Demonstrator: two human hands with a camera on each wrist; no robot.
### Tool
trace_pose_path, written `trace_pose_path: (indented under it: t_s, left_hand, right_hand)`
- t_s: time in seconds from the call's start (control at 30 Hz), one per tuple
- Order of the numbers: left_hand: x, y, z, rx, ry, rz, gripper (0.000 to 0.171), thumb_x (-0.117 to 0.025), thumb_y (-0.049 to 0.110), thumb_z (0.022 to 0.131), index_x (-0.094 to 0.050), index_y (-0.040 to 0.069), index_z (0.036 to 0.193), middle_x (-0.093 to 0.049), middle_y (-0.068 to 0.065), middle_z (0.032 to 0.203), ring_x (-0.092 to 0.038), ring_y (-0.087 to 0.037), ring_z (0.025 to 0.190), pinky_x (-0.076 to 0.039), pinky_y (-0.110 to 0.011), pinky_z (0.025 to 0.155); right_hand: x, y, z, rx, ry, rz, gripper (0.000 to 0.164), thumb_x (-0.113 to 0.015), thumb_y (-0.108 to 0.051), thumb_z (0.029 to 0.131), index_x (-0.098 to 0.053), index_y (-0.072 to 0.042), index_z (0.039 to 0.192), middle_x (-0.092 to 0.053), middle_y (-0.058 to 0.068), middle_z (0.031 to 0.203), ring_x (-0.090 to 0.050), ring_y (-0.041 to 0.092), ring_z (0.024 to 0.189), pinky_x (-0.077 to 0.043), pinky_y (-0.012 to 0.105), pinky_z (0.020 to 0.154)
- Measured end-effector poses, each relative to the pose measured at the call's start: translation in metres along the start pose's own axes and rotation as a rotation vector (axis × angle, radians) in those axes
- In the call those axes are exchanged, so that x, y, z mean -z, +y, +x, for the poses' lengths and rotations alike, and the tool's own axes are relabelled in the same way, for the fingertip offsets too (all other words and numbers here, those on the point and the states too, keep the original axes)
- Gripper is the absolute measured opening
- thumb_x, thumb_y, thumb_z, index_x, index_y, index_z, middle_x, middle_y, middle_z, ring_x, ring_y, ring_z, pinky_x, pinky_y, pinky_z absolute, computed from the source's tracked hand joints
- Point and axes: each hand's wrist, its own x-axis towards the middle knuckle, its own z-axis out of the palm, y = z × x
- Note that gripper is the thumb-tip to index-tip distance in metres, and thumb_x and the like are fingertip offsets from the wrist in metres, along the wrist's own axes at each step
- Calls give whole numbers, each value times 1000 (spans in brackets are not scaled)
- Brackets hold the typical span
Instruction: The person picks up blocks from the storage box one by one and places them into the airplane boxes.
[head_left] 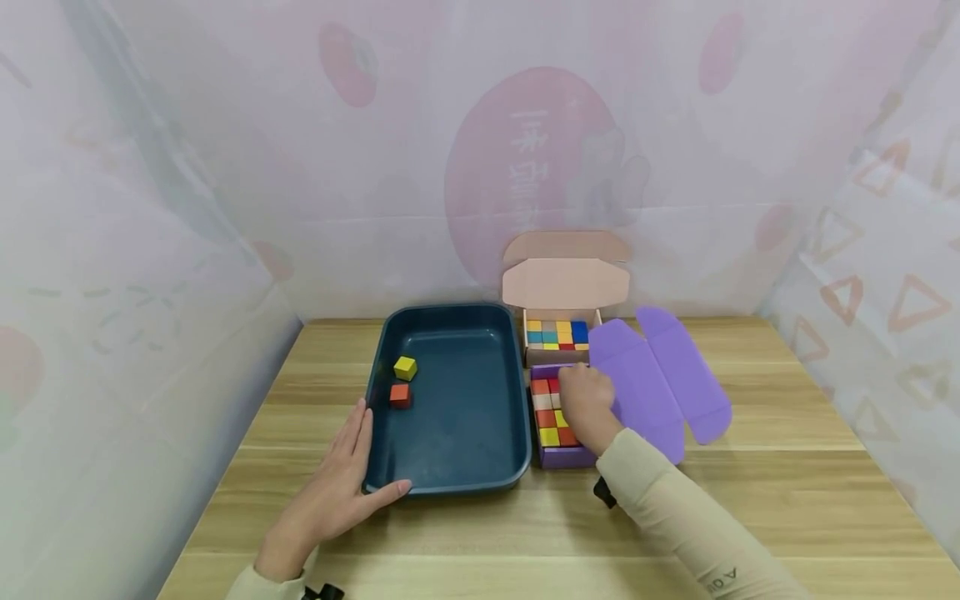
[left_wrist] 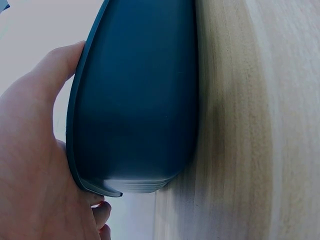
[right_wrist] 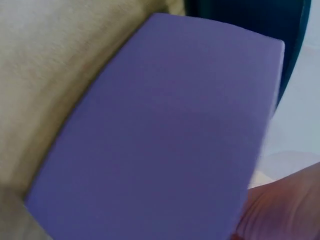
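Note:
A dark blue tray stands on the wooden table with a yellow cube and an orange-red cube inside, near its left wall. My left hand rests at the tray's front left corner, fingers straight along the left rim and thumb on the front rim; the left wrist view shows this hand against the rim. Over the purple box of coloured cubes, my right hand reaches down. Its fingertips are hidden, so whether they pinch a cube does not show. In the right wrist view, part of the hand appears beside a purple panel.
Behind the purple box stands a pink box, its lid raised, holding several coloured cubes. The purple lid lies folded out to the right. Printed cloth hangs around the table.

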Motion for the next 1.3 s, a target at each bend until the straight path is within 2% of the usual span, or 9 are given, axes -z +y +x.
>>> trace_pose_path:
  t_s: [0.13,0.33,0.5,0.67,0.8,0.93,1.0,1.1,1.3]
  left_hand:
    - [1,-1,-1,-1,3,-2,122,-70,66,92,1,5,170,12,-10,179,-1,-42,166,-15,-72,128]
    - [0,0,-1,-4,7,7,123,-68,70,91,1,5,170,12,-9,179,-1,-41,166,-15,-72,128]
    - [1,2,-1,-9,7,1,122,-70,67,92,1,5,170,10,-12,179,-1,-41,166,-15,-72,128]
    - [2,4,-1,-15,7,3,122,-69,68,92,0,4,170,10,-12,179,-1,-41,166,-14,-72,128]
    - [3,4,-3,-21,10,7,122,-69,68,92,0,3,169,8,-15,179,-2,-42,166,-14,-73,128]
    - [3,4,-3,-17,10,12,122,-68,69,92,0,3,169,8,-15,179,-2,-42,166,-14,-73,128]
    - [2,3,-3,-13,7,13,122,-68,69,92,1,4,169,10,-13,179,-2,-42,166,-14,-72,128]
    - [0,3,-2,-7,7,21,122,-68,69,92,1,5,170,12,-9,179,-2,-42,166,-15,-71,129]
    - [0,3,-2,-5,12,20,121,-69,67,92,0,4,170,12,-10,179,-4,-44,165,-15,-72,128]
  right_hand:
    - [-1,2,-2,8,22,32,14,-76,-5,94,-75,-4,107,-77,19,106,-75,30,85,-67,47,72]
    - [9,12,-11,48,69,174,2,-70,2,95,-72,1,94,-76,20,94,-71,28,72,-64,43,60]
    - [33,14,-14,84,59,278,4,-72,3,93,-70,5,96,-75,20,91,-67,25,69,-64,39,61]
    - [60,8,-10,122,12,409,8,-78,-4,92,-77,3,96,-77,15,90,-66,22,69,-61,33,62]
    - [76,-9,-7,216,-26,484,11,-78,-11,94,-81,0,95,-77,14,91,-63,20,70,-57,30,63]
    - [82,-34,-3,313,-41,507,22,-80,-16,95,-79,0,110,-78,15,105,-70,21,86,-64,35,80]
    - [83,-47,0,337,-49,507,33,-80,-19,95,-76,-1,122,-77,13,118,-73,23,99,-65,39,90]
    - [81,-66,8,391,-70,525,37,-79,-21,96,-74,-2,128,-76,14,124,-73,26,109,-64,41,95]
    - [72,-102,26,507,-125,558,36,-79,-23,97,-74,-5,128,-76,12,124,-70,23,111,-63,38,97]
